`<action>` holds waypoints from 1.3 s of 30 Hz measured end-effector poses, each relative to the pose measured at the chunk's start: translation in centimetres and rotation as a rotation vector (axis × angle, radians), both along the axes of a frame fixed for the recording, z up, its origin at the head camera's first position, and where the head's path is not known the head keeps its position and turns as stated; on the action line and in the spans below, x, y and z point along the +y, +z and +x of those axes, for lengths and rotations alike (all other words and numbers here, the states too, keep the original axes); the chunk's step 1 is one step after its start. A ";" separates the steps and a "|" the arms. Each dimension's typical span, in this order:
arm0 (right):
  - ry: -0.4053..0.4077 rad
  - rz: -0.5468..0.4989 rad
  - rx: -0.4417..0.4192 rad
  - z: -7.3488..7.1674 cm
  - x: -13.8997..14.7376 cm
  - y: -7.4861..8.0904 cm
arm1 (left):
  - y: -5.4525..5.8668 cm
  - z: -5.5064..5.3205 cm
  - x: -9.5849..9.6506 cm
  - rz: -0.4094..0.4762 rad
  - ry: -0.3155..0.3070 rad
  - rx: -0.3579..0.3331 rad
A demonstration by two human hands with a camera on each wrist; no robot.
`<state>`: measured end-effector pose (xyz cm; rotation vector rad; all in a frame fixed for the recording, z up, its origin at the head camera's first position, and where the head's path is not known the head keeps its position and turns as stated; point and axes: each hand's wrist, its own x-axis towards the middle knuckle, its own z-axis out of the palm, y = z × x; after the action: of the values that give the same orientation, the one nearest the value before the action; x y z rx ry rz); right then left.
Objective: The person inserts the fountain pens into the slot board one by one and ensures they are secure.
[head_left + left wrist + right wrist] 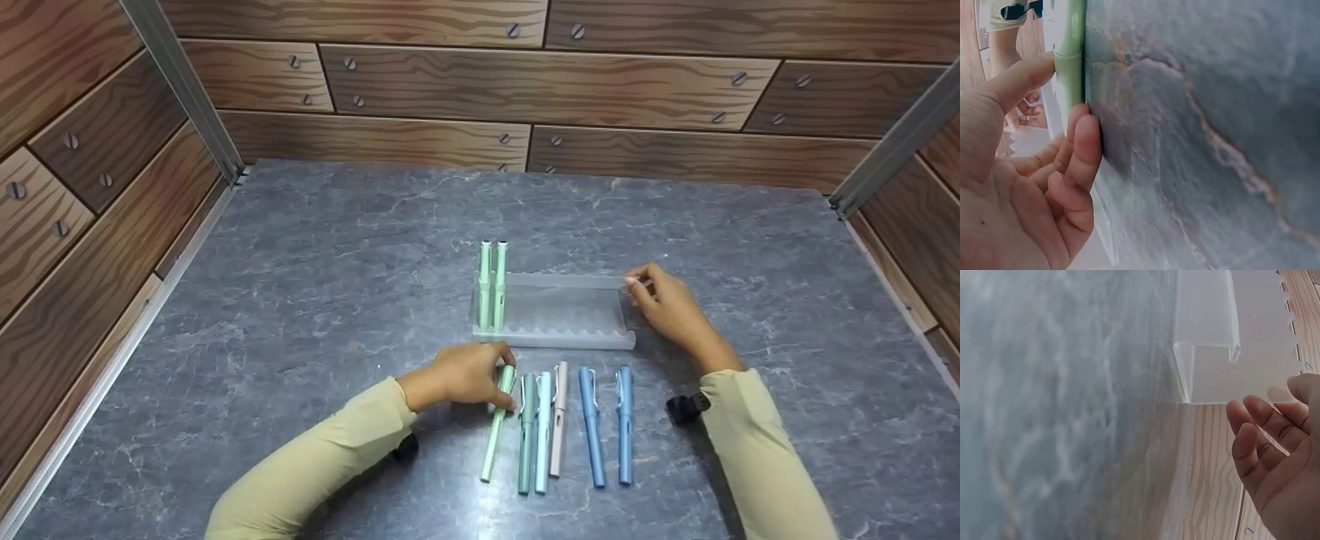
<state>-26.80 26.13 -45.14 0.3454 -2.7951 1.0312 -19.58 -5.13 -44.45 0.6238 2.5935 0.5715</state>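
My left hand (466, 373) pinches the light green pen (493, 446) near its capped end, at the left of a row of pens on the table. In the left wrist view, the thumb lies on one side of that pen and fingertips on the other. A clear plastic pen rack (566, 306) with a scalloped front edge stands beyond the row. Two light green pens (500, 289) lie side by side in its leftmost slots. At the rack's far right corner, my right hand (670, 309) holds the edge between thumb and finger; the right wrist view shows a fingertip behind the plastic.
Right of the held pen lie a dark green pen (527, 442), a pale aqua pen (543, 442), a greyish-pink pen (559, 427) and two blue pens (625, 435). Wood-patterned walls (547, 82) enclose the grey marbled table (337, 262) at the back and sides.
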 end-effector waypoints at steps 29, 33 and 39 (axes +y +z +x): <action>-0.007 0.003 -0.009 0.0 0.0 0.0 | 0.5 0.6 0.6 -0.091 -0.037 0.051; -0.006 0.015 -0.001 0.1 0.0 0.1 | 0.8 0.5 0.5 -0.031 -0.012 0.021; -0.001 0.025 0.002 -0.1 0.1 0.0 | 1.2 0.5 0.4 0.084 0.012 0.012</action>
<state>-26.94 26.18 -45.12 0.3474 -2.8079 0.9959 -19.10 -4.68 -43.22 0.6401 2.5969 0.6863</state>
